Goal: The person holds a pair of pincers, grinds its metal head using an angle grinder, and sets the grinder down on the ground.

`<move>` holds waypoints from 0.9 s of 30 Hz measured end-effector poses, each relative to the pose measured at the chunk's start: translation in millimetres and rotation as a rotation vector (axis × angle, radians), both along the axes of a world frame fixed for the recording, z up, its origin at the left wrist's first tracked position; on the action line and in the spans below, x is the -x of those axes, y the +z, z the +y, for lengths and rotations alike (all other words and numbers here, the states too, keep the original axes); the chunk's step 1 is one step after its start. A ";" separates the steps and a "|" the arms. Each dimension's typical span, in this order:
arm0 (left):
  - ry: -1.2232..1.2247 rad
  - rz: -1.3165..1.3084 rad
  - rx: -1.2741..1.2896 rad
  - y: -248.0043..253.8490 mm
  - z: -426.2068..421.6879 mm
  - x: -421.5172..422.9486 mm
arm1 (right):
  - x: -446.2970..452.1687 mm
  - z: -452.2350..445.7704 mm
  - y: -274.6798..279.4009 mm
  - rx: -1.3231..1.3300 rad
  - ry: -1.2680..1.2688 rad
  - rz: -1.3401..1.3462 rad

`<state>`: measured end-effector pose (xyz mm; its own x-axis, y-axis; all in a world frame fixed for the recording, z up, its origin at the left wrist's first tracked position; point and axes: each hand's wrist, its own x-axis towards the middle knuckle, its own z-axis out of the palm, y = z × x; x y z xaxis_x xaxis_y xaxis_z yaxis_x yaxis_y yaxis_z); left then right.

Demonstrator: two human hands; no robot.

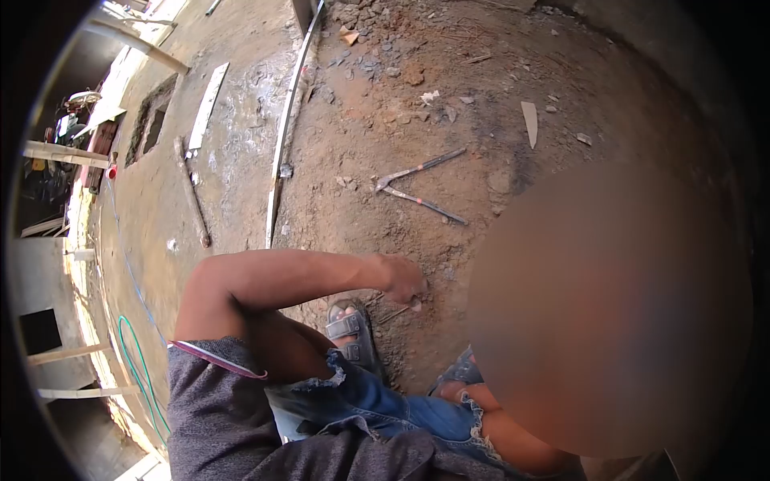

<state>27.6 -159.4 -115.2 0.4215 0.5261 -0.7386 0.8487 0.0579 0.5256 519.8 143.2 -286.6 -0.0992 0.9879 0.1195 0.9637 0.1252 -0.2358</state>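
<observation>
My left hand (405, 280) reaches low over the dirt, its fingers curled together. Something small and pale shows at the fingertips, too small to name. Thin, stick-like pieces (393, 314) lie on the ground just below it. Beyond the hand, a bolt cutter (383, 184) rests on the soil with its dark handles spread apart. A sandalled foot (353, 333) is planted beside the hand, below my bent arm. A large blurred patch covers the right side, and my right hand cannot be seen.
A long straight metal bar (287, 136) runs across the ground. Left of it lie a wooden stick (191, 192) and a white strip (208, 108), near a square pit (151, 120). A green hose (136, 357) and bamboo poles (136, 44) are farther left. Rubble (413, 74) is scattered ahead.
</observation>
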 end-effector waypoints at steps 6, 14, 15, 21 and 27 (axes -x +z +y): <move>0.398 0.271 -0.337 -19.5 63.6 70.5 | 3.0 -3.9 -2.1 -0.102 0.002 -0.066; 0.682 0.349 -0.584 -106.3 138.8 133.8 | 33.5 -22.8 39.0 0.057 -0.062 0.174; 0.738 0.379 -0.534 -101.4 142.5 126.5 | 31.9 -23.9 39.4 0.060 -0.063 0.169; 0.727 0.387 -0.634 -165.1 144.5 143.7 | 41.2 -60.9 52.1 -0.005 -0.015 0.034; 0.533 0.434 -0.602 -169.8 141.3 147.4 | 36.2 -107.8 91.7 -0.035 0.062 0.141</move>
